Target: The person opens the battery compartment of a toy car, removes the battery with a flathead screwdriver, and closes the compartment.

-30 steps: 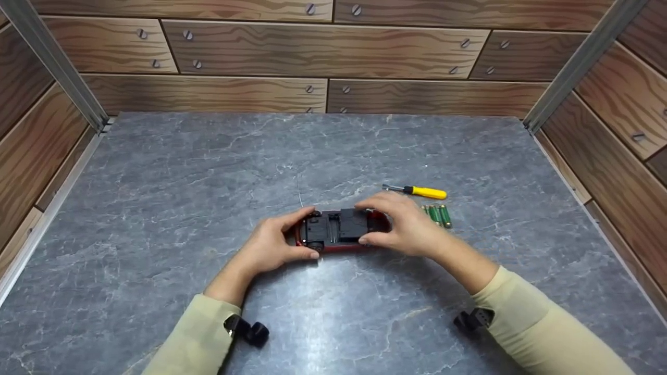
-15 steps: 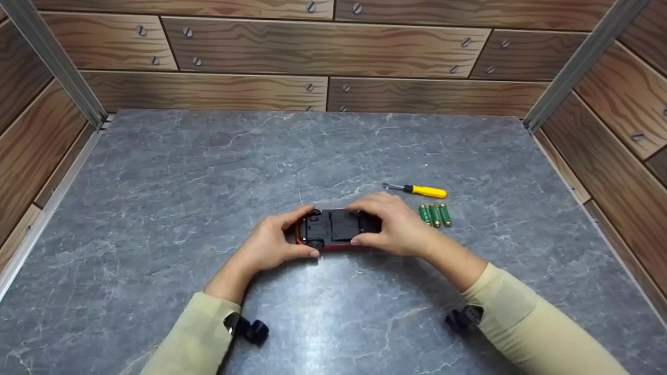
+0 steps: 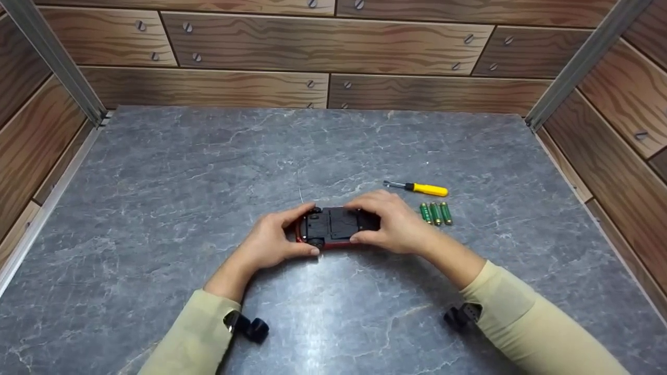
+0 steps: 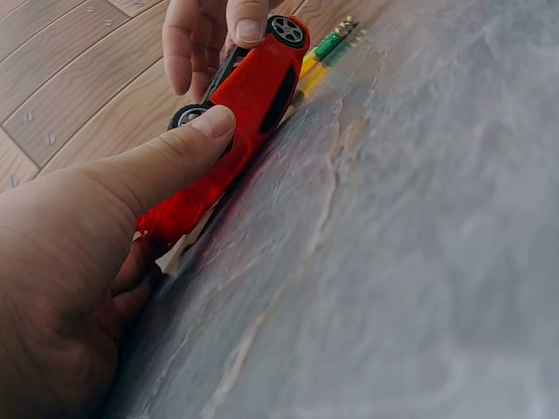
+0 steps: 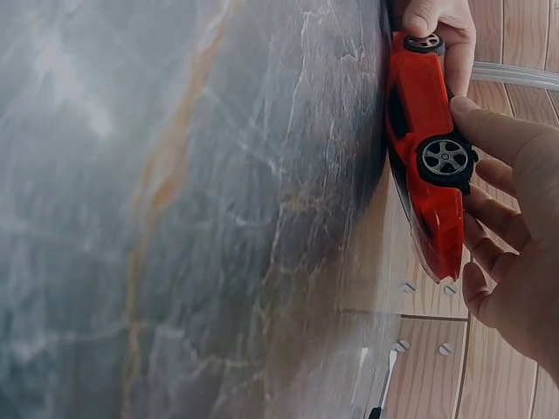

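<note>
A red toy car point(image 5: 422, 96) lies wheels up on the grey marbled table, its black underside facing me. My left hand point(image 3: 268, 242) grips one end, thumb and fingers on opposite sides by the wheels. On the underside, a flat black battery cover point(image 3: 343, 223) sits level over its compartment. The right hand point(image 3: 398, 224) pinches this cover near two of its corners, thumb towards me and fingers on the far side. That hand hides the car's right end in the head view. From the car's far side a thin wire-like antenna point(image 3: 300, 188) sticks out.
Right of the car lie three green batteries point(image 3: 435, 213) in a row. Behind them is a screwdriver point(image 3: 430, 190) with a yellow handle. Wood-patterned walls point(image 3: 260, 44) and metal posts point(image 3: 565, 65) border the table.
My right hand has slid the battery cover left until it lies flat over the compartment. The batteries have come fully into view. The left hand has kept its grip on the car.
</note>
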A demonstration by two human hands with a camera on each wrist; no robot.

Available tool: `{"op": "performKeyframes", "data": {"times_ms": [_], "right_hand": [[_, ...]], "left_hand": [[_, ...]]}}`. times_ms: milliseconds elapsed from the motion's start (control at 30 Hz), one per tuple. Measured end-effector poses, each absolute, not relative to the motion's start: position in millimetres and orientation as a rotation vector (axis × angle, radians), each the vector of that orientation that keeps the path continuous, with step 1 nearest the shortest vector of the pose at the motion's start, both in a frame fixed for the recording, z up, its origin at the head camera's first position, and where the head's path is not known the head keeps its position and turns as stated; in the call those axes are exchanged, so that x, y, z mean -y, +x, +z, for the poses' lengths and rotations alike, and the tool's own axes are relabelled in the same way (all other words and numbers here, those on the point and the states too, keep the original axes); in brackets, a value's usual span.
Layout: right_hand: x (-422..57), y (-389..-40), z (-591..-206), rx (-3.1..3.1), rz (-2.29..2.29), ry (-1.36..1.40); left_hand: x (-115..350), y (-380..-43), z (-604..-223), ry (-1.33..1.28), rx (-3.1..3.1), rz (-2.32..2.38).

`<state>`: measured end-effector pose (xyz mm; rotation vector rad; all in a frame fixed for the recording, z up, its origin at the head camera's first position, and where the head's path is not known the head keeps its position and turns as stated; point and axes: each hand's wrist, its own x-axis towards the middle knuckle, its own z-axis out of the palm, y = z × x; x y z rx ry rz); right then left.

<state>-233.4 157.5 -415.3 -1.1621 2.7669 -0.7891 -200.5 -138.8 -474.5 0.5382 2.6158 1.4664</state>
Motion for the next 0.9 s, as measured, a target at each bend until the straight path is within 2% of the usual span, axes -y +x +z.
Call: {"op": "performKeyframes", "data": {"times_ms": [633,900], "right_hand": [[-159,-235,-421,-2.743,-0.847,-1.199],[-169,-236,-429,-2.717,-0.977,-1.124]], "left_hand": [[137,-201,-473,0.520,-2.602,1.488],[138,-201,-474,0.519,-2.613,1.476]]}}
